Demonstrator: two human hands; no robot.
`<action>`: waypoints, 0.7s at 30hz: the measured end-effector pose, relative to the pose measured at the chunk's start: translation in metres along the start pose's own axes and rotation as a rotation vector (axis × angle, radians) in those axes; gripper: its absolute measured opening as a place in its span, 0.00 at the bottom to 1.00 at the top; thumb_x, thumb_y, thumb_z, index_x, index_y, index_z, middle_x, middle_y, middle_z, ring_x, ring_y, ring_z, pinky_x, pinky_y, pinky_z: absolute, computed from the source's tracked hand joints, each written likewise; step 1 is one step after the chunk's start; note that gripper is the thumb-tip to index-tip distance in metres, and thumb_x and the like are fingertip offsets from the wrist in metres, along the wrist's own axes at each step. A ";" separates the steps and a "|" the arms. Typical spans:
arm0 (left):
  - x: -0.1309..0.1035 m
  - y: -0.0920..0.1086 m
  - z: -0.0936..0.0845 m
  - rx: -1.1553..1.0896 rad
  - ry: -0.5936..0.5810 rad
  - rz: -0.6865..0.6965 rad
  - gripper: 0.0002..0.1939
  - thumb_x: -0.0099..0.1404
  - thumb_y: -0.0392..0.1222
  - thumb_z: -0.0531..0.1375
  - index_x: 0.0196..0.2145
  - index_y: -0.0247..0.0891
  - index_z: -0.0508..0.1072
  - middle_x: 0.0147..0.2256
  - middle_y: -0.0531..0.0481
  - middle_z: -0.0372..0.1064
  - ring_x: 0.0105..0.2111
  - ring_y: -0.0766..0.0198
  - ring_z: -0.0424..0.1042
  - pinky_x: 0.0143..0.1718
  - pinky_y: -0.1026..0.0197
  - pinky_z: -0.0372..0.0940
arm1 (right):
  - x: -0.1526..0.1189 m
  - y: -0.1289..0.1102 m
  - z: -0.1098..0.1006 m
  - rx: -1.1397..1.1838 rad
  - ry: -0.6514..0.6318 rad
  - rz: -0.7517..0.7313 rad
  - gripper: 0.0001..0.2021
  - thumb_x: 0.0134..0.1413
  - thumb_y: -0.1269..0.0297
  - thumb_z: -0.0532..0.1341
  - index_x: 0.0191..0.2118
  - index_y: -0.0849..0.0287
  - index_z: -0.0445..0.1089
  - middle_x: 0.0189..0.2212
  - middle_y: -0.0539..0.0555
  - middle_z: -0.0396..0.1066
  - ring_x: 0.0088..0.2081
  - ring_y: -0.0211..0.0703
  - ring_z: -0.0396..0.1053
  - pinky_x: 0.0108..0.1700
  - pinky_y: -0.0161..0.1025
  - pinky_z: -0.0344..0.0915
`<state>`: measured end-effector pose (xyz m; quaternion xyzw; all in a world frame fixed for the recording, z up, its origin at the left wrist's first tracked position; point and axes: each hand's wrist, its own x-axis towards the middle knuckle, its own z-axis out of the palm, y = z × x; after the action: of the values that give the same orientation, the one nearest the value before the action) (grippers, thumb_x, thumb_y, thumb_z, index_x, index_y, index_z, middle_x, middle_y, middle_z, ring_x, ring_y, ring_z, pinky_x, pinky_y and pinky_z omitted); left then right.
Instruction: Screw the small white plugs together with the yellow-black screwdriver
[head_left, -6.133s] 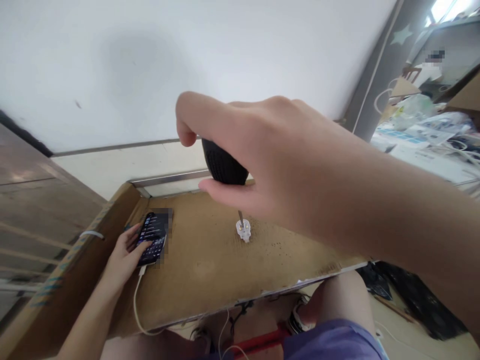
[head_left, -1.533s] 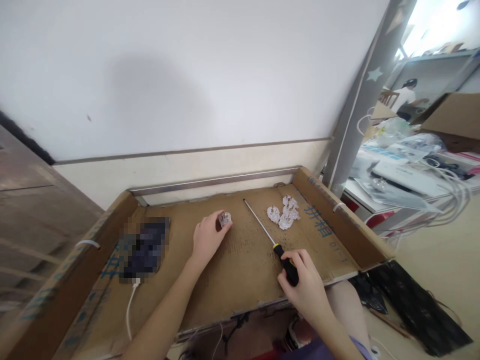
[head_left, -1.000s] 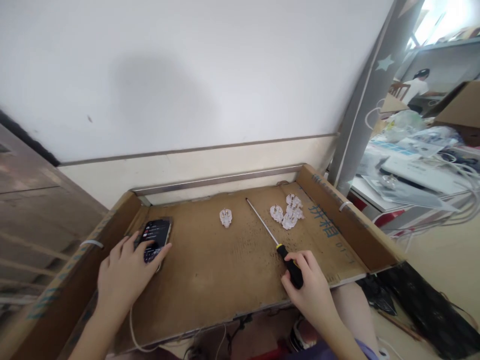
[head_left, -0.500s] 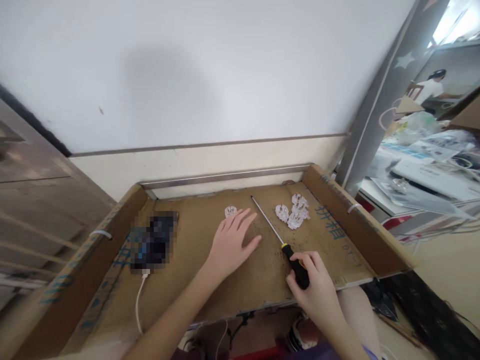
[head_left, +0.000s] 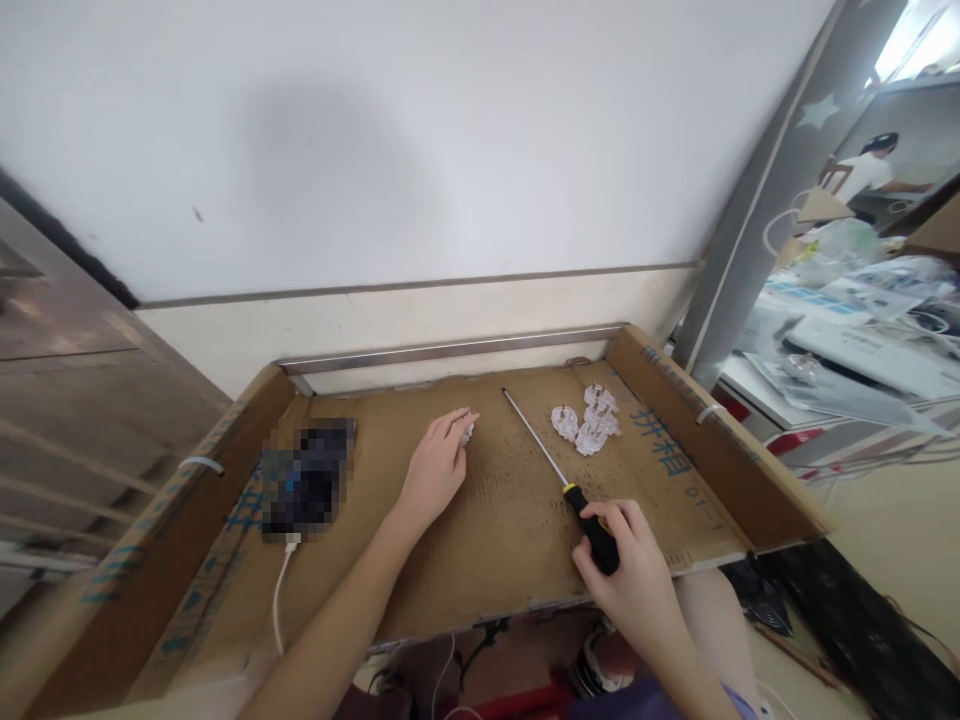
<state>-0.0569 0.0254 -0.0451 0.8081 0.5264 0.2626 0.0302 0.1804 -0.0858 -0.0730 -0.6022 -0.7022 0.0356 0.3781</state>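
Observation:
My left hand is closed around a small clear plug piece on the cardboard; the fingers cover most of it. In my right hand is the black handle of a screwdriver with a yellow collar. Its long metal shaft lies low over the cardboard, tip pointing to the far side. Several clear plastic plug pieces with metal prongs lie clustered to the right of the shaft.
The work surface is a cardboard tray with raised side walls and dark specks scattered on it. A blurred-out phone with a white cable lies at left. A white wall rises behind. At far right, a person sits beyond a cluttered table.
My left hand has drawn slightly left and its spread fingers have closed on the single plug piece. The right hand and screwdriver have stayed nearly still.

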 end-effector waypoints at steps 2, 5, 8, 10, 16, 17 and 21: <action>0.002 -0.005 0.001 0.000 0.002 0.014 0.26 0.60 0.25 0.45 0.54 0.40 0.63 0.56 0.46 0.60 0.57 0.59 0.59 0.57 0.51 0.58 | 0.000 0.000 -0.001 -0.003 -0.009 -0.004 0.11 0.48 0.72 0.55 0.40 0.55 0.62 0.35 0.53 0.62 0.37 0.44 0.66 0.39 0.40 0.65; 0.007 -0.013 0.003 0.013 0.008 0.013 0.24 0.59 0.25 0.46 0.51 0.37 0.66 0.58 0.45 0.58 0.59 0.58 0.55 0.60 0.50 0.55 | 0.002 0.003 -0.002 -0.005 -0.029 -0.013 0.11 0.48 0.72 0.55 0.39 0.56 0.61 0.35 0.53 0.63 0.36 0.44 0.66 0.39 0.41 0.64; 0.012 -0.019 0.005 0.008 -0.040 0.037 0.19 0.61 0.27 0.46 0.45 0.36 0.70 0.56 0.45 0.61 0.62 0.57 0.50 0.61 0.48 0.53 | 0.009 0.006 -0.002 -0.006 -0.061 -0.028 0.11 0.47 0.73 0.55 0.39 0.56 0.61 0.35 0.53 0.63 0.37 0.44 0.65 0.40 0.41 0.63; 0.013 -0.021 0.006 0.005 -0.060 0.056 0.17 0.64 0.31 0.46 0.44 0.36 0.70 0.54 0.45 0.64 0.62 0.57 0.49 0.61 0.47 0.54 | 0.013 0.008 -0.001 -0.002 -0.079 -0.038 0.11 0.46 0.73 0.55 0.39 0.56 0.62 0.35 0.52 0.63 0.36 0.44 0.65 0.40 0.41 0.63; 0.017 -0.015 0.002 0.084 0.028 0.147 0.15 0.67 0.39 0.49 0.47 0.38 0.68 0.54 0.46 0.65 0.60 0.54 0.55 0.59 0.47 0.55 | 0.016 0.007 0.006 0.014 -0.055 -0.020 0.11 0.45 0.74 0.54 0.38 0.57 0.61 0.34 0.53 0.62 0.36 0.44 0.64 0.39 0.41 0.62; 0.021 -0.007 -0.001 0.093 0.043 0.178 0.15 0.67 0.40 0.49 0.48 0.39 0.68 0.54 0.47 0.64 0.59 0.55 0.55 0.59 0.48 0.55 | 0.015 0.007 0.007 0.018 -0.052 -0.018 0.11 0.45 0.74 0.54 0.38 0.57 0.61 0.34 0.53 0.62 0.36 0.44 0.63 0.39 0.41 0.62; 0.055 0.042 -0.002 0.082 -0.014 0.259 0.15 0.68 0.43 0.51 0.50 0.41 0.67 0.53 0.48 0.65 0.54 0.56 0.61 0.54 0.51 0.57 | 0.013 0.008 0.007 0.033 -0.054 -0.020 0.11 0.45 0.73 0.54 0.38 0.56 0.61 0.35 0.53 0.62 0.36 0.44 0.64 0.39 0.42 0.63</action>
<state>-0.0054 0.0542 -0.0078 0.8718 0.4276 0.2367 -0.0333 0.1831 -0.0689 -0.0759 -0.5877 -0.7173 0.0597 0.3694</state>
